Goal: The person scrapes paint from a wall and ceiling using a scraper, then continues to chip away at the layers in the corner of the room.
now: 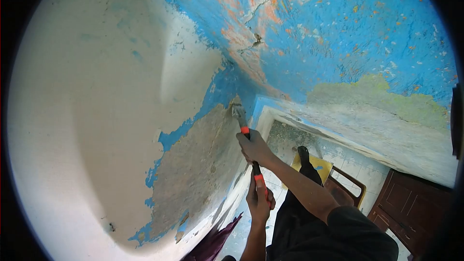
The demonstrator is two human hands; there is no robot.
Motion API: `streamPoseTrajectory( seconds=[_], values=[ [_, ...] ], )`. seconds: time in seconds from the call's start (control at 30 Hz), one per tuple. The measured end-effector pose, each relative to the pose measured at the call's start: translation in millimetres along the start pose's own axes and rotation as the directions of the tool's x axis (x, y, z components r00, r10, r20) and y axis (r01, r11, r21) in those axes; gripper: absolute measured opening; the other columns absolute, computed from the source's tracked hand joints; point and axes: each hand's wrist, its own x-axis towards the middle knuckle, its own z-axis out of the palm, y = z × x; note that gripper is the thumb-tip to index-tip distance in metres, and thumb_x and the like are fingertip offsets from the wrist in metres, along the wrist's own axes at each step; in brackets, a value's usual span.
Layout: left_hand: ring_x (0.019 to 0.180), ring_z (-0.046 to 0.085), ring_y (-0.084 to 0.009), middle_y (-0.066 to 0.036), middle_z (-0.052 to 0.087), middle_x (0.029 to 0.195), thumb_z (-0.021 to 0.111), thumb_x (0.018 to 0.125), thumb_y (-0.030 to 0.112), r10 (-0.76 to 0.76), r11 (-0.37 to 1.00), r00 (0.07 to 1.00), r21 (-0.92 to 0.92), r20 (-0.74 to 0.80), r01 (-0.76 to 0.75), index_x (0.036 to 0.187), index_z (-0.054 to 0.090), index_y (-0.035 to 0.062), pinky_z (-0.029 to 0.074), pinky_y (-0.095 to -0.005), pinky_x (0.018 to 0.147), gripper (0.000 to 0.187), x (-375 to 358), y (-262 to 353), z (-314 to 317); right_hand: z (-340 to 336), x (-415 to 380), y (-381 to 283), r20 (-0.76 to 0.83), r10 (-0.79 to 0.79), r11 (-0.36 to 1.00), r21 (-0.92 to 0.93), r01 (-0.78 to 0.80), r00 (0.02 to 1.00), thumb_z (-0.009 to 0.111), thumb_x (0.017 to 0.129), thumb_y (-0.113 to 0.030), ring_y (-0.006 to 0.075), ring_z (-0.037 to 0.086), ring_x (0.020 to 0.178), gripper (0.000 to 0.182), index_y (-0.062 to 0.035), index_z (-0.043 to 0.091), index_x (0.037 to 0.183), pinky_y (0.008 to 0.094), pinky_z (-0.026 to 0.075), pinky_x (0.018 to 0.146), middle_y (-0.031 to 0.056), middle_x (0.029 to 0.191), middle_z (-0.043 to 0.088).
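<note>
A long-handled scraper (244, 130) with a grey metal head and a black and red handle reaches up to the wall corner. Its head meets the edge between blue paint (223, 89) and bare grey plaster (193, 159). My right hand (255, 148) is wrapped round the upper handle, just below a red band. Lower down, my left hand (259, 199) grips the red and black end of the same handle. Both hands are closed, and some fingers are hidden behind the handle.
A cracked blue wall (386, 29) rises at the right, above a pale ledge (338, 137). Below, a foot (303, 153) rests on a yellow surface (316, 165) by a brown chair (345, 188). A dark wooden cabinet (406, 208) and dark purple cloth (215, 239) are lower down.
</note>
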Motion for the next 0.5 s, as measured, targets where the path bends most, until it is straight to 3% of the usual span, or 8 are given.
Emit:
streamPoseTrajectory(
  seconds=[0.1,0.23,0.37,0.5],
  values=[
    [0.041,0.037,-0.0071,0.001,0.039,0.057,0.042,0.101,0.038,0.027,0.999,1.000,0.043,-0.010,-0.026,0.146,0.029,0.0086,0.031,-0.0223,0.035,0.056,10.4,-9.2,6.7,-3.0,5.3,-2.1,-0.015,0.072,0.997,0.012,-0.072,0.997,0.053,0.093,-0.031,0.0105,0.040,0.035,0.029,-0.0070,0.048,0.077,0.0277,0.032,0.033,0.0002,0.050,0.042],
    [0.040,0.038,-0.0076,0.000,0.040,0.058,0.040,0.101,0.038,0.033,0.998,0.999,0.060,-0.030,-0.031,0.145,0.030,0.0086,0.030,-0.0224,0.034,0.054,2.5,-0.7,22.6,-8.5,-4.6,-9.1,0.087,0.065,0.997,0.027,-0.068,0.994,0.053,0.092,-0.030,0.0104,0.038,0.033,0.030,-0.0084,0.046,0.073,0.0276,0.031,0.033,-0.0012,0.049,0.041],
    [0.039,0.037,-0.0074,0.001,0.039,0.057,0.040,0.101,0.039,0.000,0.999,1.000,0.035,-0.027,0.001,0.146,0.029,0.0088,0.030,-0.0228,0.034,0.055,15.3,2.6,30.2,-19.1,8.2,-19.2,0.043,0.078,0.996,-0.050,-0.076,0.996,0.052,0.091,-0.030,0.0114,0.045,0.038,0.027,-0.0050,0.050,0.083,0.0298,0.034,0.036,0.0000,0.052,0.046],
    [0.038,0.036,-0.0078,0.001,0.039,0.056,0.040,0.101,0.038,0.036,0.999,0.998,0.007,-0.060,-0.035,0.146,0.028,0.0080,0.030,-0.0227,0.033,0.056,-5.7,-0.9,39.4,-12.4,-6.4,-18.2,0.061,0.074,0.994,-0.082,-0.069,0.995,0.054,0.091,-0.031,0.0104,0.039,0.034,0.032,-0.0079,0.046,0.071,0.0286,0.031,0.034,-0.0015,0.049,0.041]
  ],
)
